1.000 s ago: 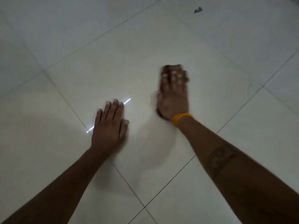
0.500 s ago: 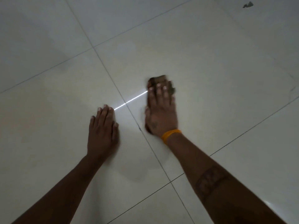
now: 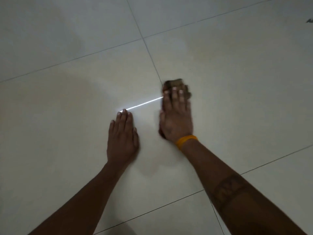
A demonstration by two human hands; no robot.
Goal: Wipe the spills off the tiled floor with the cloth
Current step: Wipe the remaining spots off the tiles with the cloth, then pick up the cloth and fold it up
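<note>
A: Entry, head view. The person's right hand (image 3: 176,116) lies flat, fingers straight, pressing a small crumpled brown cloth (image 3: 176,83) onto the pale glossy tiled floor (image 3: 237,82). No pinch, an open flat grip bearing down. Only the cloth's far edge shows beyond the fingertips.

B: Position against the grout lines?

A: The cloth sits right at a dark grout line (image 3: 152,61). A second ago the same hand was out in the middle of a tile, blurred in stroke; half a second ago it reached the line. So the wiping has travelled sideways toward the left hand.

B: Left hand?

A: The left hand (image 3: 122,136) is flat on the tile, fingers straight and together, holding nothing, near the right hand but apart from it. It has stayed planted as a prop throughout. A thin bright streak of reflected light (image 3: 142,104) runs between the two hands.

B: Spills?

A: None can be made out under this dim light. One small dark fleck (image 3: 309,20) lies far off at the upper right edge. Judgement: wiping mid-course, patch near the joint being covered; the fleck looks untouched.
</note>
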